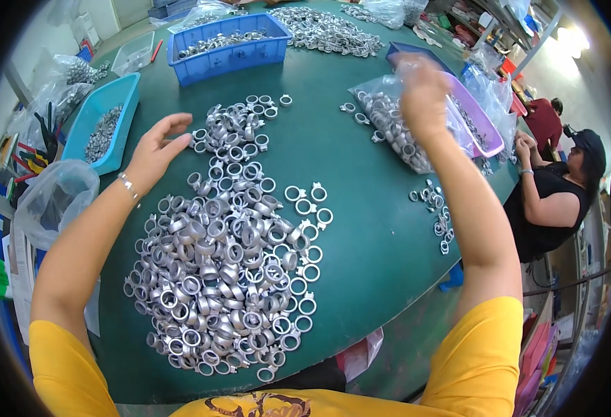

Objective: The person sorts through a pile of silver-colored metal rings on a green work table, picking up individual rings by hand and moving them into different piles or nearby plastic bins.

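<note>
A large heap of silver metal rings with small side tabs (pixel 215 278) spreads over the green table in front of me. My left hand (pixel 156 153) is beside the narrow upper end of this heap, fingers apart and holding nothing, with the fingertips close to the nearest rings. Farther right, my right hand (pixel 424 97) is raised at the upper part of a clear plastic bag (pixel 392 125) filled with similar rings. Motion smears its fingers, so their grip on the bag cannot be made out. A few loose rings (pixel 354 111) lie at the bag's left side.
A blue bin (pixel 229 61) of metal parts stands at the back, a turquoise tray (pixel 121 139) at left. Beyond the bag is a purple tray (pixel 483 115). Small rings (pixel 437 208) lie near the right edge. Another person (pixel 556 181) sits at the right, with someone else behind.
</note>
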The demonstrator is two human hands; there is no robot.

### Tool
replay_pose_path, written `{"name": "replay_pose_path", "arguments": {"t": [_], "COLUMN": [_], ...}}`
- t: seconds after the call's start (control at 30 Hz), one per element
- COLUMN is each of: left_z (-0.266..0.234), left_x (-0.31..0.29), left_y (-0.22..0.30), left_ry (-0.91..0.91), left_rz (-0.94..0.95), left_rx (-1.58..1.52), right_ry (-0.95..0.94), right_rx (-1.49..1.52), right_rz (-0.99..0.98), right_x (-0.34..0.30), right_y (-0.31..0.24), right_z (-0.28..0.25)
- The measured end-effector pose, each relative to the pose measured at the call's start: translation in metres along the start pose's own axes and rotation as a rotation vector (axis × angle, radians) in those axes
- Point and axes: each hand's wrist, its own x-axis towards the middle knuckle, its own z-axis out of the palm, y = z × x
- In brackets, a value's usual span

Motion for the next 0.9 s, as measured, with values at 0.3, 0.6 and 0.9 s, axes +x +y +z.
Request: {"name": "replay_pose_path", "arguments": {"t": [0.3,0.6,0.9], "left_z": [0.034,0.04,0.049], "left_x": [0.088,0.07,0.07], "left_y": [-0.056,-0.034,-0.037], "left_ry": [0.141,-0.014,0.204], "left_rz": [-0.21,-0.232,-0.281], "left_rx": [0.244,-0.365,-0.541], "right_ry": [-0.507,-0.993,-0.398], "right_rx": [0.071,1.318,1.044], "right_rz": [-0.483,0.166,0.229], "right_x": [-0.058,-0.031,-0.028], "right_y": [-0.027,-0.04,-0.111], "right_z": [0.034,0.013,0.088]}}
